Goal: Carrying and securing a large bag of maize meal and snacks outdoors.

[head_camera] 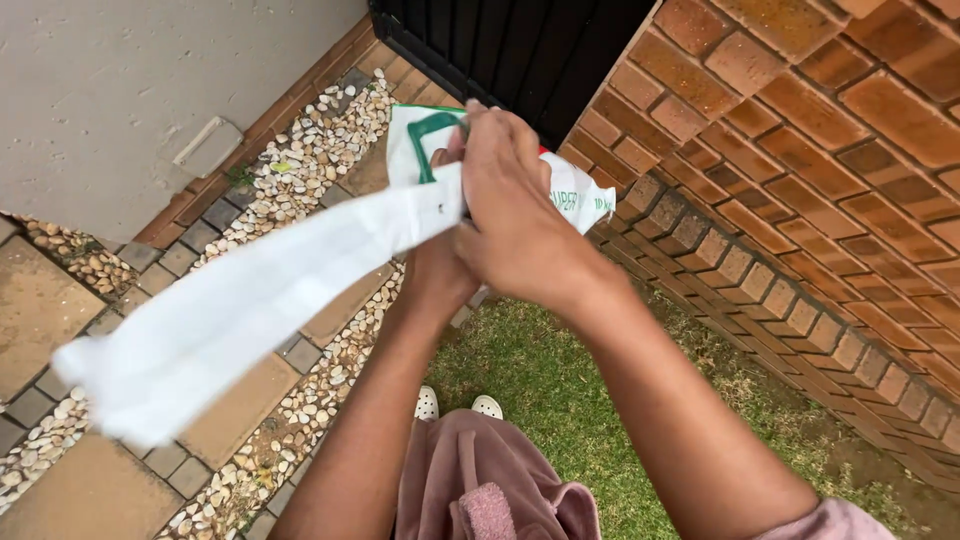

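Pink sleeves [480, 495] and white shoes [457, 405] are seen nearest the camera, low in the middle, over a grass patch [560, 400].

Left to right:
- Far left: grey plastered wall [150, 90], with paving slabs [50, 310] and pebble strips [310, 150] at its foot.
- White cloth [230, 310] is stretched from lower left up to the hands; its free end hangs over the paving, clear of the ground as far as can be told.
- Left hand [440, 270] is mostly hidden behind the right; it seems closed on the cloth's upper end, but the grip cannot be told for sure.
- Right hand [515, 215] is closed, fingers curled over the top of the cloth, where a white printed bag [580, 195] with green and red marks is also gathered.
- Black gate [520, 45] is set far, behind the hands.
- Brick wall [800, 170] fills the right side, close beside the bag.

Judgement on the step in hand: cloth and bag are being worked together at chest height. For a clean result:
- grip should be kept tight at the gathered point;
- the long tail should be kept taut and off the pebbles;
- the bag should be held off the rough brick, where a snag is likely;
- the hidden left-hand grip should be checked by feel, since it is covered from view.
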